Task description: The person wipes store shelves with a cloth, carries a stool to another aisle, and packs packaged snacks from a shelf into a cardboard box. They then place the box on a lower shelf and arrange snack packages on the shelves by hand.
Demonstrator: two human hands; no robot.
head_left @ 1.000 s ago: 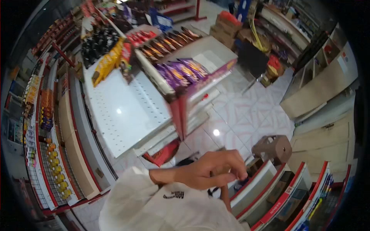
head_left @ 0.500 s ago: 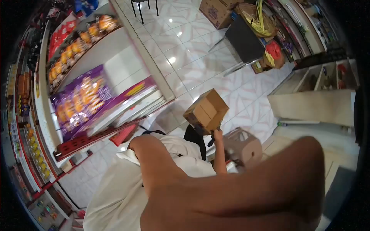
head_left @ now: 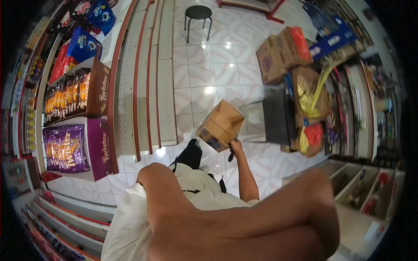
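Observation:
My right hand (head_left: 236, 148) grips the lower right edge of an open, tilted cardboard box (head_left: 221, 125), whose plain brown inside faces up; printing shows on its near side. A small dark object (head_left: 230, 155) hangs by the same hand; I cannot make out its kind. The box is held above the tiled floor, in front of my dark-trousered leg (head_left: 190, 153). A large bent arm (head_left: 244, 224), apparently my left, crosses the bottom of the view very close to the camera. The fingers of that hand do not show.
Shelves at left hold purple Twister packs (head_left: 72, 150), a brown Twister carton (head_left: 96, 87) and blue Oreo bags (head_left: 82, 45). A black stool (head_left: 198, 14) stands ahead. At right are a dark chair (head_left: 276, 115), large cartons (head_left: 278, 56) and a divided counter (head_left: 355, 182).
The view has swung, so the left shelves stand straighter and the stool shows fully. The box remains in my right hand and has shifted slightly left in view.

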